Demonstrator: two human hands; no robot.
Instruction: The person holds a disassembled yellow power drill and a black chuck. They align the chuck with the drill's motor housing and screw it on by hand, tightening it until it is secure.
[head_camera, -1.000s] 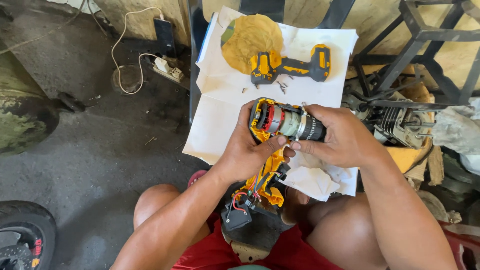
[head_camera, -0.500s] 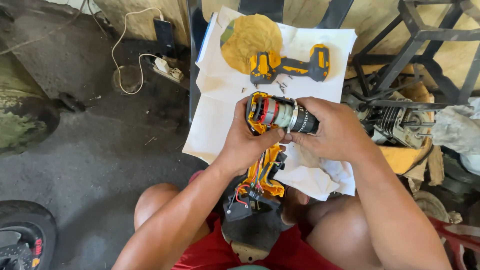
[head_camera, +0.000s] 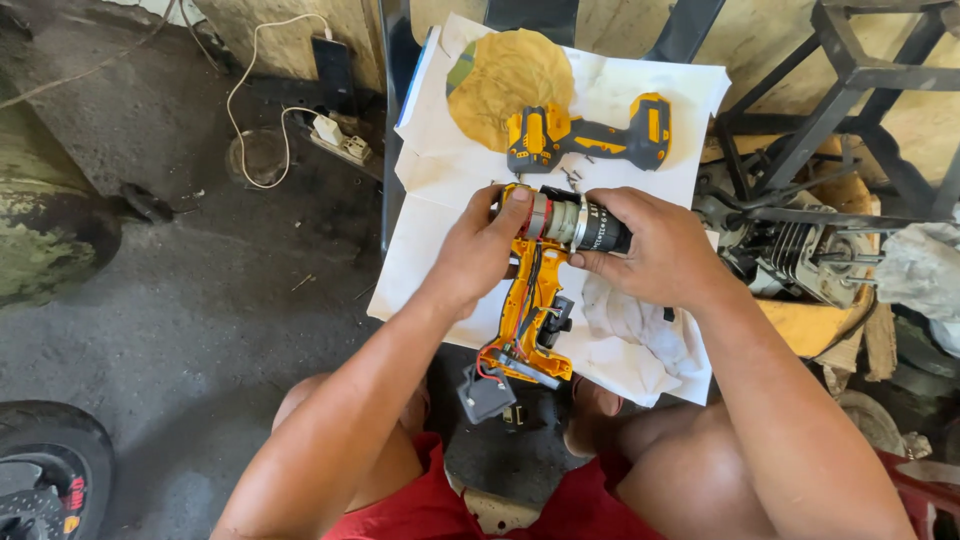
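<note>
The rough grey concrete floor (head_camera: 200, 320) takes up the left of the view, stained and dusty, with a curved black tyre (head_camera: 45, 460) at the lower left corner. To the right stands a dark metal frame (head_camera: 850, 90) of angular bars, and beneath it a finned grey engine part (head_camera: 790, 250). In the middle lies the surface (head_camera: 440, 170), covered with creased white paper sheets, its far end carrying a round, flat mustard-yellow disc (head_camera: 505, 85). Just beside the disc lies a yellow and black plastic drill housing half (head_camera: 590, 140), pistol-shaped and flat on the paper. A crumpled white cloth (head_camera: 640, 330) lies on the near right part of the paper.

Nearer the person, the opened drill body (head_camera: 525, 330) lies on the paper, an orange-yellow plastic shell with red and black wires showing inside and a dark grey connector block (head_camera: 487, 393) hanging at its lower end. Across the top of the shell sits the cylindrical motor and gearbox unit (head_camera: 575, 222), ribbed metal with a black end.

The left hand (head_camera: 480, 250) is closed around the left end of the cylinder, thumb on top. The right hand (head_camera: 660, 250) grips the black right end, fingers curled over it. A thin white cable (head_camera: 245, 100) loops over the floor at the far left.
</note>
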